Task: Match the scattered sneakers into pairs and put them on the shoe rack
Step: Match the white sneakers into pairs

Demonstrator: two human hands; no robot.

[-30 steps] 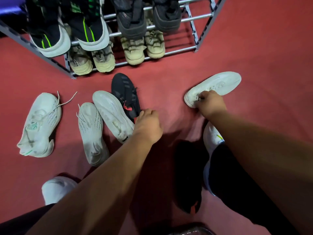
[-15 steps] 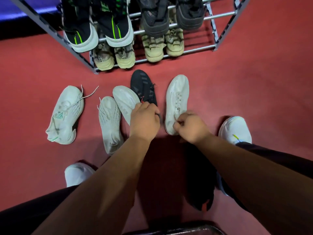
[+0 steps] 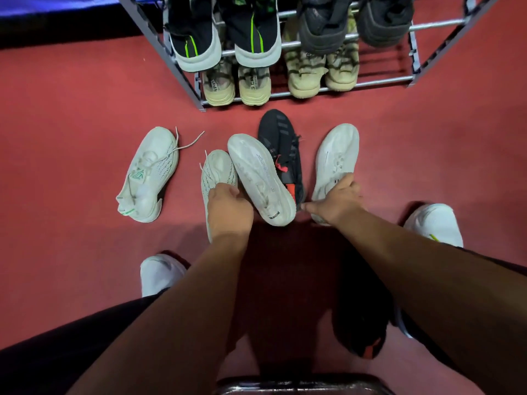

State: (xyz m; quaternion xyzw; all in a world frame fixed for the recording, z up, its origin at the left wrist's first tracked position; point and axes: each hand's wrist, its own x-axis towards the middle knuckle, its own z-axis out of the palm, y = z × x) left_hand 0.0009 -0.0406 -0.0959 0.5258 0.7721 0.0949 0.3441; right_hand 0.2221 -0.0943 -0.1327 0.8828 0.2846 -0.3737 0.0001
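Observation:
Several loose sneakers lie on the red floor in front of the shoe rack [image 3: 186, 81]. My left hand [image 3: 228, 208] is closed on the heel end of a smooth white sneaker [image 3: 258, 175], which is tipped on its side. My right hand [image 3: 336, 202] grips the heel of the matching white sneaker [image 3: 338, 153]. A black sneaker [image 3: 281, 143] with a red tab lies between the two. A white knit sneaker [image 3: 218, 172] sits partly under my left hand. Its look-alike with a green logo [image 3: 151, 175] lies further left. Another black sneaker [image 3: 362, 323] is in shadow under my right arm.
The rack holds black-and-green sneakers [image 3: 225, 38] and dark grey ones [image 3: 353, 27] on the upper bars, with beige pairs [image 3: 282, 78] below. The right end of the lower bars is bare. My own white shoes [image 3: 159, 273] [image 3: 435, 226] stand on both sides. A dark stool edge [image 3: 299, 384] is at the bottom.
My right hand dragged the white sneaker from the far right to beside the black one. My left hand shifted onto the middle white sneaker and tipped it sideways.

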